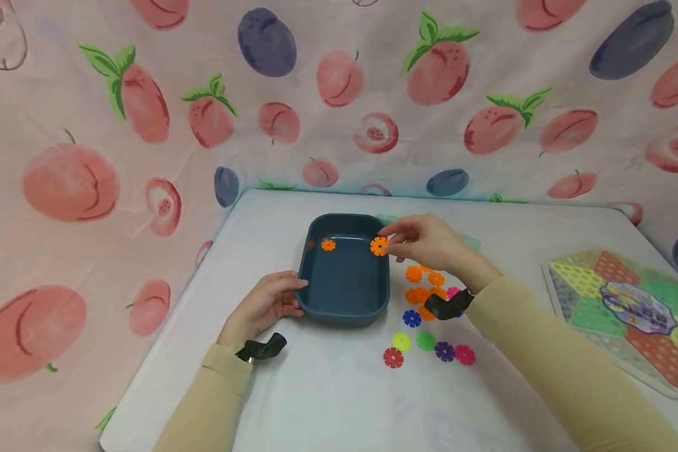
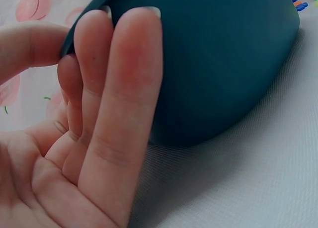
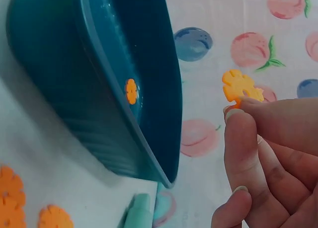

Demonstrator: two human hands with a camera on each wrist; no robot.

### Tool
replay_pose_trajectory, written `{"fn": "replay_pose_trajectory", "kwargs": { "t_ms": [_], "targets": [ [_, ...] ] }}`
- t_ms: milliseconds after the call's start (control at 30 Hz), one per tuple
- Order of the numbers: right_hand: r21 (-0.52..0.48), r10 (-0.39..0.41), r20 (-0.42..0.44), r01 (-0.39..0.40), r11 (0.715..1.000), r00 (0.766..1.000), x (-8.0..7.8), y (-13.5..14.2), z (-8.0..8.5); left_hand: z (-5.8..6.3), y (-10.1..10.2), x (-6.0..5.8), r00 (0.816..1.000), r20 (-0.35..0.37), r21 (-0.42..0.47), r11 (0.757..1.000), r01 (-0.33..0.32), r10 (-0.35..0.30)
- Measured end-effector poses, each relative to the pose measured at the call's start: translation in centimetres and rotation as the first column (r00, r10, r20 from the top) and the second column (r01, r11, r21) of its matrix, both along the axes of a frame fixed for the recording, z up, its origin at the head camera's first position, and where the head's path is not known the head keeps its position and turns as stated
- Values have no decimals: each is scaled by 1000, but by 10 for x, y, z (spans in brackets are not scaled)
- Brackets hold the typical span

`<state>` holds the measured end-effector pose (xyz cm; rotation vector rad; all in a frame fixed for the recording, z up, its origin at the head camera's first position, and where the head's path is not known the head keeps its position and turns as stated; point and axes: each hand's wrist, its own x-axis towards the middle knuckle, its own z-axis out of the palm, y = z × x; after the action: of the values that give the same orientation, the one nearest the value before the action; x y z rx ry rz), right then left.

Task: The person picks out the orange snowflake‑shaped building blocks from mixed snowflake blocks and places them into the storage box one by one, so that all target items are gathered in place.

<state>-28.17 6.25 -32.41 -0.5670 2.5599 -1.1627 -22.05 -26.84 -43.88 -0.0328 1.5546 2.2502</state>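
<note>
A dark teal plastic basin point(image 1: 347, 279) stands on the white table, with one orange notched disc point(image 1: 328, 245) lying inside it. My left hand point(image 1: 268, 300) holds the basin's left side, thumb over the rim and fingers against the outer wall point(image 2: 208, 79). Above the basin's right rim, my right hand point(image 1: 426, 242) pinches another orange notched disc point(image 3: 238, 86) between thumb and fingertips. Right of the basin lies a pile of orange discs point(image 1: 420, 295), partly hidden under the right wrist.
Blue point(image 1: 412, 318), yellow point(image 1: 401, 341), green point(image 1: 426, 341), purple point(image 1: 444, 351), pink point(image 1: 465, 355) and red discs point(image 1: 393, 358) lie nearer the front. A colourful flat pack point(image 1: 627, 314) is at the right. Behind the right hand is a pale green object point(image 1: 471, 242). Fruit-print cloth point(image 1: 294, 166) hangs behind.
</note>
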Motion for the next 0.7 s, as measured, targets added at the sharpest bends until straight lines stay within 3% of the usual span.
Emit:
{"fn": "replay_pose_trajectory", "kwargs": {
  "t_ms": [300, 533, 700],
  "targets": [
    [27, 36, 8, -36, 999, 999, -17, -30, -7, 0, -2, -2, 1000, -5, -24, 1000, 4, -4],
    [181, 97, -75, -82, 980, 992, -26, -60, -4, -1, -2, -3, 1000, 2, -31, 1000, -4, 4],
    [185, 85, -64, -72, 980, 994, -30, -76, -6, 0, -2, -2, 1000, 4, -21, 1000, -3, 3]
  ]
}}
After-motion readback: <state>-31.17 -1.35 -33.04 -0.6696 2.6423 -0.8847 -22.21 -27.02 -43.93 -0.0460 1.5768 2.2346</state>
